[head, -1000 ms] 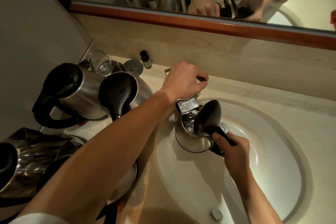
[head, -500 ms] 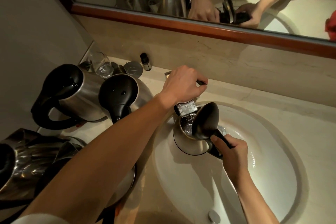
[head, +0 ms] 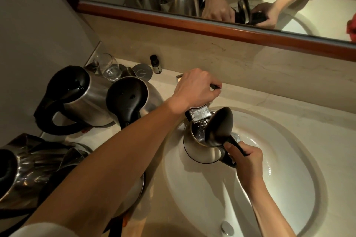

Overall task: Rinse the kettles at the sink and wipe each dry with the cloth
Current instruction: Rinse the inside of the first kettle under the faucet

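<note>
Head view, looking down on counter and basin. At centre, inside the white oval ceramic sink (head: 289,188): steel-bodied kettle with open black lid (head: 202,150), held under the flat chrome tap spout (head: 199,114), water visibly falling into the open mouth. Right hand (head: 247,161), at 4 o'clock of the kettle, fingers curled round the black handle. Left hand (head: 194,90), at 12 o'clock of the kettle, fingers curled over a dark tap lever, mostly hidden beneath the knuckles.

Orientation: kettle roughly upright, long axis near vertical with a slight tilt; handle toward 4 o'clock, hinged lid raised on the handle side, mouth directly beneath the spout. Spout of the kettle itself not discernible.

Advice for the step in hand, judged to be filling for the rinse: mouth kept centred under the stream, moderate flow, partial fill only, then a swirl and a pour into the basin; firm hold on the handle, since added water adds weight.

At 9 o'clock on the beige stone counter (head: 279,106): two closed steel kettles with black lids (head: 92,98), a clear drinking glass (head: 107,67) behind them. Cloth not seen directly.
</note>
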Tool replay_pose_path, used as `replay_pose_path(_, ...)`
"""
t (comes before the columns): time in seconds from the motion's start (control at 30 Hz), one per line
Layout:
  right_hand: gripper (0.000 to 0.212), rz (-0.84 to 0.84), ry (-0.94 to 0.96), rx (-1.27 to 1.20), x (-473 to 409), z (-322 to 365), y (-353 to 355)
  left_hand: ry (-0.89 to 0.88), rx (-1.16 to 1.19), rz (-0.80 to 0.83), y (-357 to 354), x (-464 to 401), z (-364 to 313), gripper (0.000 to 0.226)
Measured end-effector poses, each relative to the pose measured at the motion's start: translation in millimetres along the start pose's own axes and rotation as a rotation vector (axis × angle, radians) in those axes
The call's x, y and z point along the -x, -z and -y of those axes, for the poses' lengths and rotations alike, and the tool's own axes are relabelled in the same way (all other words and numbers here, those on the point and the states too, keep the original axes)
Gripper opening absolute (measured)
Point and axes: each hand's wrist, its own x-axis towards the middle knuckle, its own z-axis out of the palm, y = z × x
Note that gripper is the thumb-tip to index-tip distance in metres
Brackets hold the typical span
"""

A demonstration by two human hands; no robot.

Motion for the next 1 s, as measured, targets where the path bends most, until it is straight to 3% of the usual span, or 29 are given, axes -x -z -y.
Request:
replay_pose_path(0.53, 0.065, 0.022, -0.022, 0.001, -0.2, 2.8, 1.2, 0.006, 0.001, 0.005, -0.5, -0.2, 0.4, 0.026)
replay_pose_path(0.8, 0.047, 0.022, -0.025, 0.0, -0.6, 6.3, 1.2, 0.001, 0.009, 0.006, -2.2, -0.7, 1.6, 0.031)
replay_pose_path(1.0, 0.06, 0.016, -0.016, -0.002, -2.7, 1.6, 1.3, -0.003, 0.008, 0.002, -1.5, -0.3, 1.9, 0.03)
